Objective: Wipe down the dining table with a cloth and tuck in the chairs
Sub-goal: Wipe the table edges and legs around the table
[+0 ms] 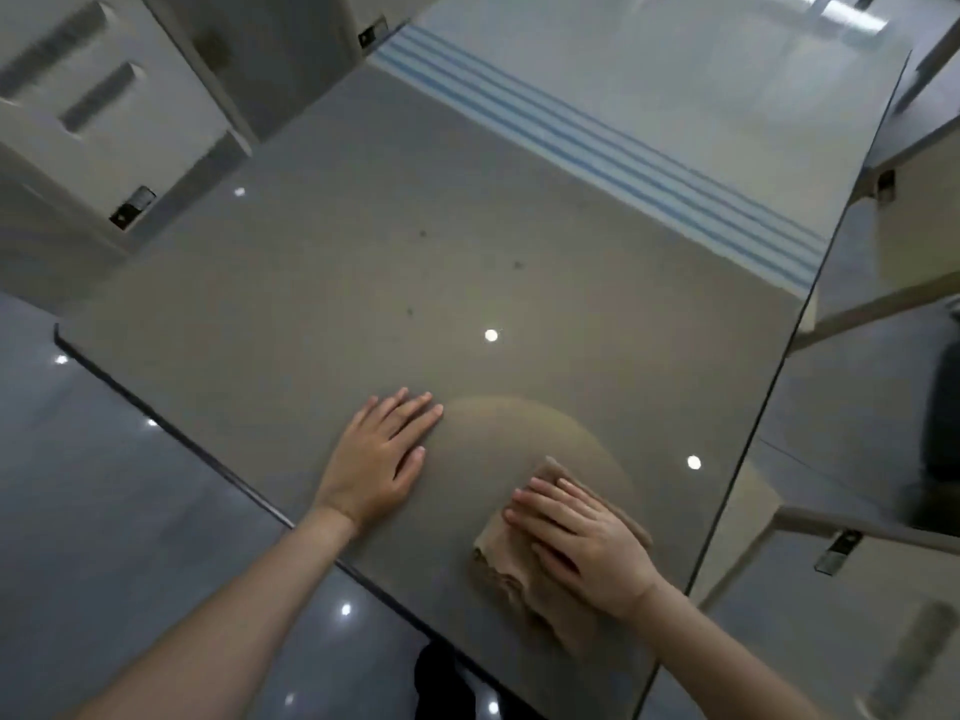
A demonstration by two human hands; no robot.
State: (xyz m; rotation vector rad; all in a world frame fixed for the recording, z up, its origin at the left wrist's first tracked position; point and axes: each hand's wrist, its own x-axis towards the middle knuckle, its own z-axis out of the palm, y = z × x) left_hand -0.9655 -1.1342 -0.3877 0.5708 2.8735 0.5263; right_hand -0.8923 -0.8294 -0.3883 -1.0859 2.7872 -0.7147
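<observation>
The glossy grey dining table (363, 252) fills the view, seen at a tilt. A tan cloth (504, 563) lies crumpled near its near right corner. My right hand (582, 543) presses flat on the cloth with straight fingers. My left hand (379, 459) rests palm down on the bare tabletop to the left of the cloth, fingers straight and together. A pale curved smear arcs on the surface just beyond the cloth. Several small dark specks dot the middle of the table.
A white chair (104, 122) stands at the table's far left side. Another pale chair (909, 200) sits along the right edge, and a third (841, 589) at the near right. Shiny grey floor (104, 485) shows at the left.
</observation>
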